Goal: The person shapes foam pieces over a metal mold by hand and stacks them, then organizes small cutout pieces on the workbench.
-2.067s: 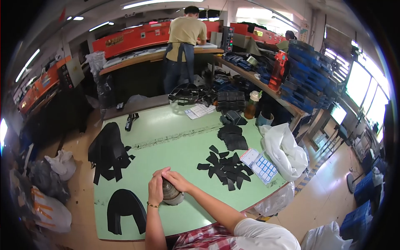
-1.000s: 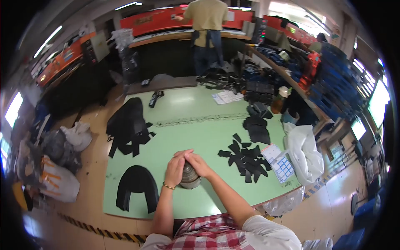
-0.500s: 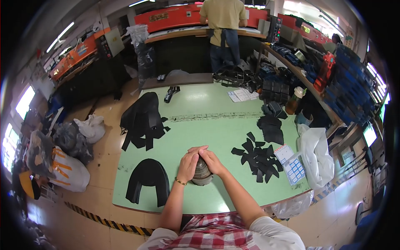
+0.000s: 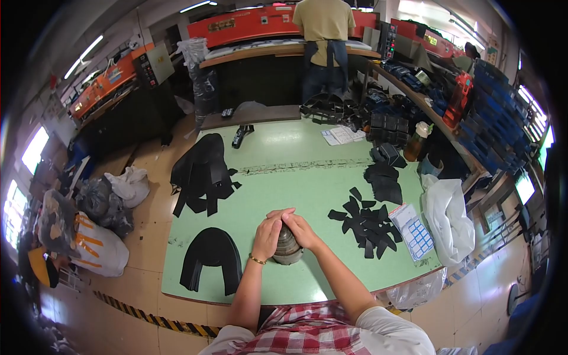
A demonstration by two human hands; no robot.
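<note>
On the green table (image 4: 278, 189), a grey-brown, ridged, rounded object (image 4: 287, 247) stands near the front edge. My left hand (image 4: 268, 235) lies against its left side and top, with a bracelet at the wrist. From the right, my right hand (image 4: 300, 229) wraps over its top, and the fingertips of both hands meet there. A stack of black arch-shaped pieces (image 4: 211, 251) lies to the left of my hands. Black cut pieces (image 4: 368, 225) are scattered to the right. Behind the arches is a pile of larger black pieces (image 4: 204, 171).
Printed sheets (image 4: 414, 234) and a white bag (image 4: 447, 222) lie at the table's right. A bottle (image 4: 418, 142) stands at the back right, near a red bottle (image 4: 457, 100) on a shelf. A person (image 4: 324, 47) stands at a red machine (image 4: 242, 26). Sacks (image 4: 100, 245) sit on the left floor.
The camera view has turned, so the table has shifted and my hands appear farther right. Both hands stay on the ridged object. The person at the machine has changed posture.
</note>
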